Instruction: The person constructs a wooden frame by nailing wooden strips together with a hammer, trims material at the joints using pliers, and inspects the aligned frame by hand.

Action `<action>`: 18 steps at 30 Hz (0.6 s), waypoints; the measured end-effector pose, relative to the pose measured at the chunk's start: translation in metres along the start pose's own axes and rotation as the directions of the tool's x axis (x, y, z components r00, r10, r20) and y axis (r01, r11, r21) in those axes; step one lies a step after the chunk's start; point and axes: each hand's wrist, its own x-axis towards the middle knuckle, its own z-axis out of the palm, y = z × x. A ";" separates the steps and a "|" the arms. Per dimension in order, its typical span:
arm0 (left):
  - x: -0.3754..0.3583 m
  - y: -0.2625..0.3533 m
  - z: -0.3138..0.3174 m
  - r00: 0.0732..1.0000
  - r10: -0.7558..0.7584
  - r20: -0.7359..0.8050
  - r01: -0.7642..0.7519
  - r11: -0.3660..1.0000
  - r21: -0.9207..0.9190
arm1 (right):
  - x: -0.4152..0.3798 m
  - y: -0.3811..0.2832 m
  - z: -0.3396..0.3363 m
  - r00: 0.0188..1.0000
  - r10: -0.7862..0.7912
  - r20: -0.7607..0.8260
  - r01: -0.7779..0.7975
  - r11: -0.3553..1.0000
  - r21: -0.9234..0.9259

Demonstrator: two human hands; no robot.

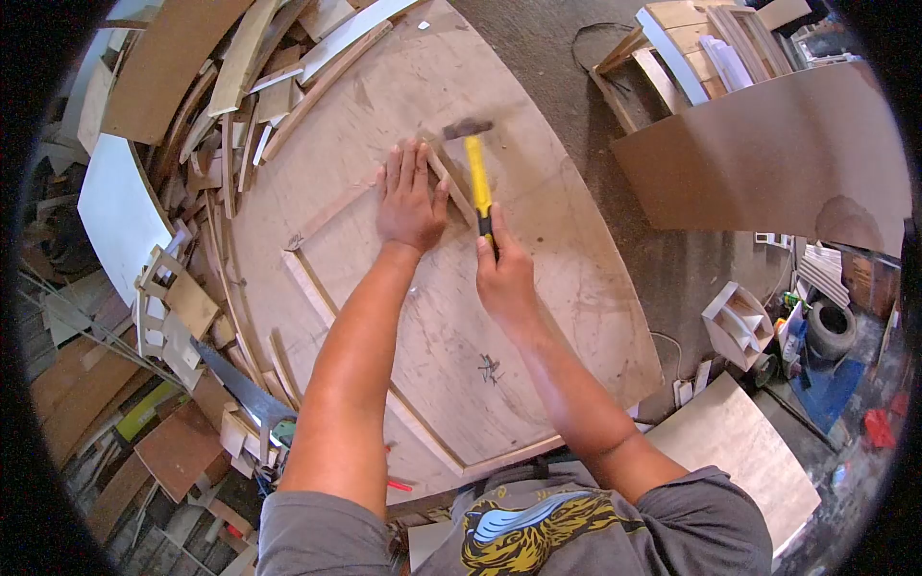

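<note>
My right hand (506,274) is closed round the black grip of a hammer (477,178) with a yellow handle. The dark hammer head is a little blurred, over the board beside a short wood strip (448,180). Flat on the plywood sheet (538,221), fingers stretched forward, lies my left hand (413,202), just left of that strip. Long wooden strips (375,370) form part of a frame on the sheet. A small pile of nails (489,368) lies nearer my body.
Scrap wood (245,58) is heaped along the left, with a handsaw (240,384) on it. A red tool or pen (399,486) lies near the front edge. At the right stand a brown panel (759,154), stacked boards and a tape roll (831,328).
</note>
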 end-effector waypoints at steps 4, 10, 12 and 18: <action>0.000 -0.001 0.002 1.000 0.004 -0.002 -0.004 1.000 -0.004 | 0.004 -0.011 -0.015 0.997 0.040 0.065 -0.036 0.998 -0.057; 0.000 -0.001 -0.001 1.000 0.009 -0.002 -0.009 1.000 -0.008 | 0.003 -0.010 -0.009 0.991 0.107 0.078 -0.103 0.993 -0.058; 0.000 0.000 -0.002 1.000 0.007 0.006 -0.007 1.000 0.005 | 0.006 0.004 -0.007 1.000 0.023 0.002 -0.023 0.999 -0.023; 0.000 -0.002 -0.004 1.000 0.002 -0.022 -0.004 0.998 -0.069 | 0.037 0.013 -0.048 0.999 0.040 0.021 -0.038 0.997 -0.062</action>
